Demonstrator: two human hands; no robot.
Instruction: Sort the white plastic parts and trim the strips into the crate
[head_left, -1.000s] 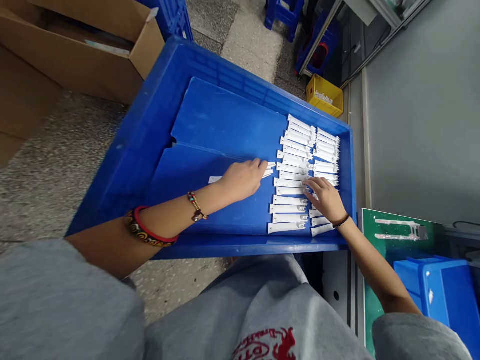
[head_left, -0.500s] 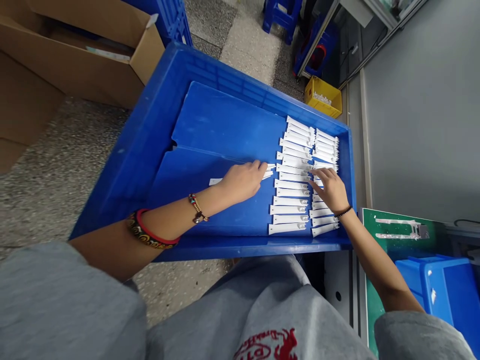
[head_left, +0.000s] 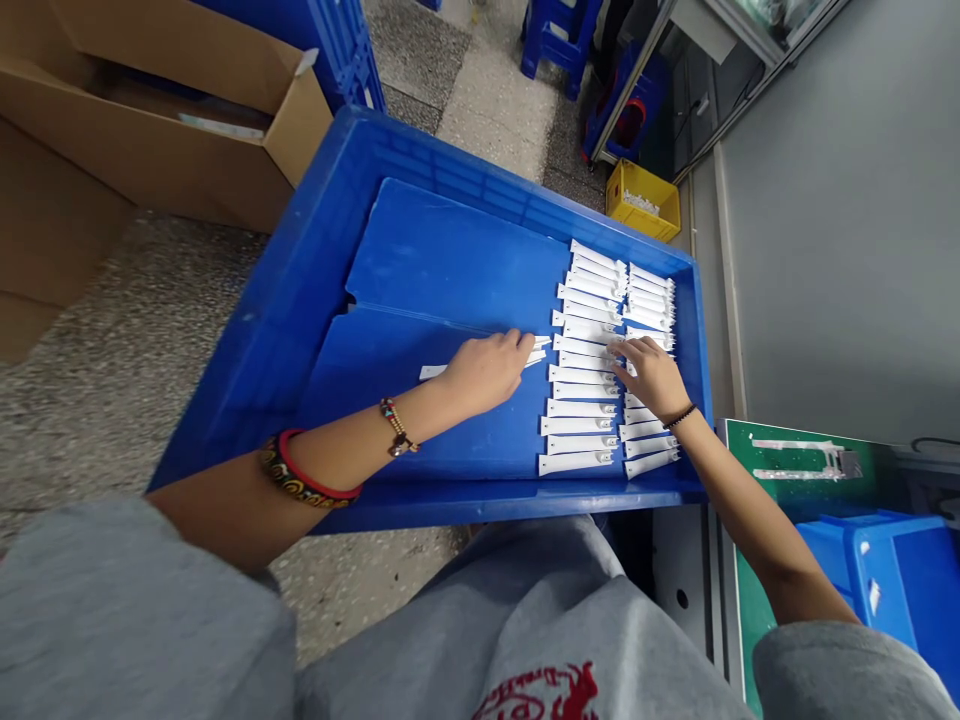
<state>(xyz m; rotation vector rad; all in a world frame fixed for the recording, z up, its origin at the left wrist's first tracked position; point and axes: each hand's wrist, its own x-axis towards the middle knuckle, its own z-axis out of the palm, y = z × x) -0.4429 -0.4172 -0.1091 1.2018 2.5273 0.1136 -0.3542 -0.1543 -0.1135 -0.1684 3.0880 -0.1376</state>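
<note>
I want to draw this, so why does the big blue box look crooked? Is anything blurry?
Head view: wide-angle bending makes the blue plastic tray lean, and the grey cloth sleeve look huge; nothing looks badly blurred; soft light leaves faint shadows by the white plastic strips.

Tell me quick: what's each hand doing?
Left hand: closed, holding a white plastic strip.
Right hand: open, touching the rows of white strips.
</note>
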